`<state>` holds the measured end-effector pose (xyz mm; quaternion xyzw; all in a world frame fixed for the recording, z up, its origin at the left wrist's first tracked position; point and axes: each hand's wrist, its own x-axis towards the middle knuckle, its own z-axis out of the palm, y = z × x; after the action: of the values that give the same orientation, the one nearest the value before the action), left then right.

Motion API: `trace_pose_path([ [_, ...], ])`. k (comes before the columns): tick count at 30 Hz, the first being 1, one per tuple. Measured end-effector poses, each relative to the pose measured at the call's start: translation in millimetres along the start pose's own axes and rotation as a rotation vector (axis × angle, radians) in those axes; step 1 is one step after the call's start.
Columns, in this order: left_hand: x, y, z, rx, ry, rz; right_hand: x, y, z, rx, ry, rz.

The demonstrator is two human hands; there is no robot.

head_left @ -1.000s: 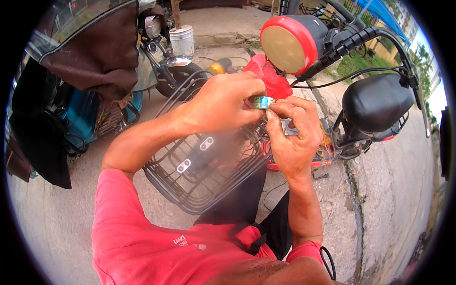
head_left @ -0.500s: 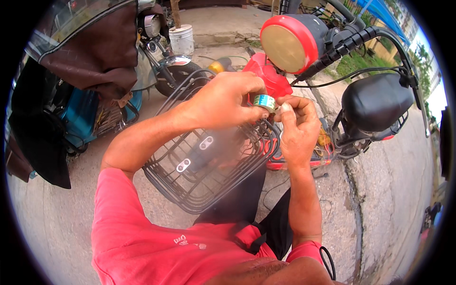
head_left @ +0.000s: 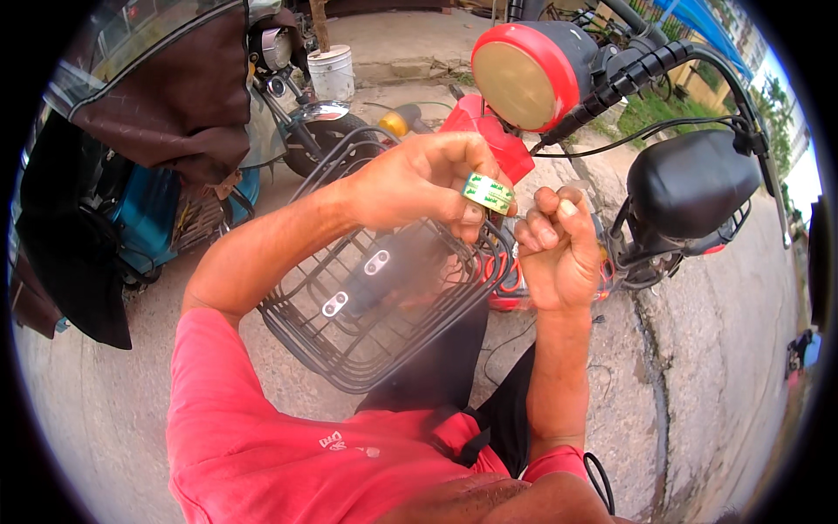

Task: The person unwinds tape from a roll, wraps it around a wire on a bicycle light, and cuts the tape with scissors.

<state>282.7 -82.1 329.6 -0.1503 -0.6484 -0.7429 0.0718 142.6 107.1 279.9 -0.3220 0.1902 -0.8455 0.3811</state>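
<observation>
While the left hand (head_left: 415,179) pinches the roll (head_left: 488,193), the right hand (head_left: 563,240) curls just beside it.

Below the left hand is the basket (head_left: 371,384) — wire, with gaps, so a firm hold on the roll seems wise. The left thumb and fingers grip the roll, its green-and-white band showing; they would do best kept to its edges, leaving that outer face free. Beyond the roll, ahead of both hands, sits the lamp (head_left: 515,79). The right hand is half closed, fingers bent, apart from the roll — whether it pinches a thin strip, I cannot tell. If so, a slow, even pull should beat a jerk.
</observation>
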Motion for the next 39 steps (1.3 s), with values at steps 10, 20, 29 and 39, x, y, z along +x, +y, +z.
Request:
trace_pose_path([
  [10, 7, 0, -8, 0.146, -0.369, 0.179, -7, -39, -20, 0.047, 0.076, -0.055],
  [20, 4, 4, -12, 0.191, -0.322, 0.088, -24, -72, -43, 0.015, 0.119, -0.155],
  [29, 4, 4, -13, 0.244, -0.295, 0.054, -32, -80, -55, 0.001, 0.114, -0.158],
  [39, 2, 4, -6, 0.407, -0.240, -0.012, -38, -66, -80, -0.056, 0.330, -0.102],
])
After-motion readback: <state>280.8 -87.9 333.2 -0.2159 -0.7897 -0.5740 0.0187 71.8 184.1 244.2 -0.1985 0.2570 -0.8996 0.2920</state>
